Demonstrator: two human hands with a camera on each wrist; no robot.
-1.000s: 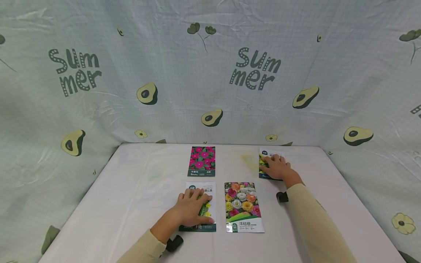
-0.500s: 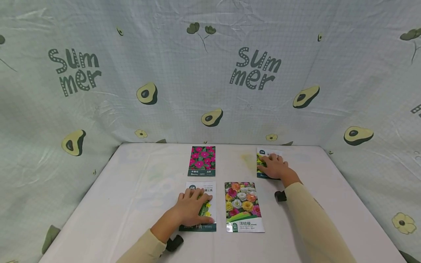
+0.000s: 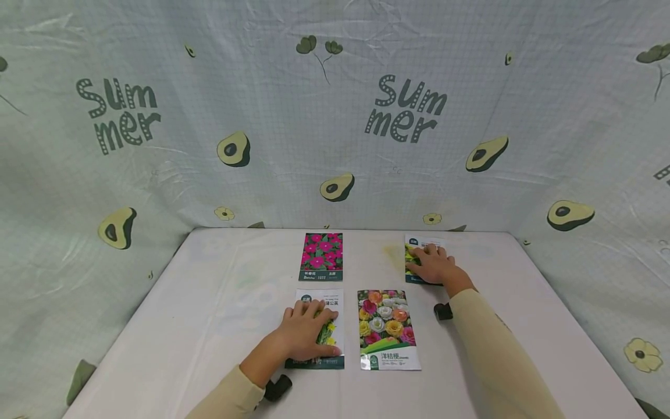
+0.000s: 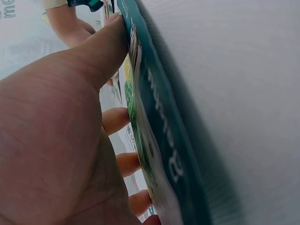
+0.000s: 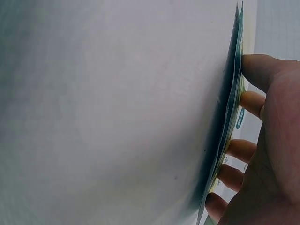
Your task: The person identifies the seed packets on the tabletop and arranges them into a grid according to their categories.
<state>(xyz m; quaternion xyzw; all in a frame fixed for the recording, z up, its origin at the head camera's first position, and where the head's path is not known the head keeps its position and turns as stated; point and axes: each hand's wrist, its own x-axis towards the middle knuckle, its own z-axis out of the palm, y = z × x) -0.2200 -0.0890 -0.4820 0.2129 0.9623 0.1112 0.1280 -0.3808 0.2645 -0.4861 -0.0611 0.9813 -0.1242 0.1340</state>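
In the head view my left hand [image 3: 299, 333] rests with spread fingers on a white seed packet [image 3: 337, 326] with yellow flowers and a dark green bottom band. At the back right my right hand [image 3: 434, 266] presses on a similar white packet [image 3: 412, 279], covering much of it. Both wrist views show thumb and fingertips touching only the upper face of each packet [image 4: 161, 117], which lies flat. Between the hands lies a packet with mixed roses-like blooms [image 3: 387, 326]. A packet with pink flowers [image 3: 321, 253] sits behind my left hand.
A white-covered table [image 3: 220, 326] carries the packets. Its back edge meets a hanging cloth [image 3: 282, 145] printed with avocados and lettering, which also closes off both sides.
My right hand has slid slightly to the left along the table, and the packet beneath it has moved with it. The left hand and the other packets stay put.
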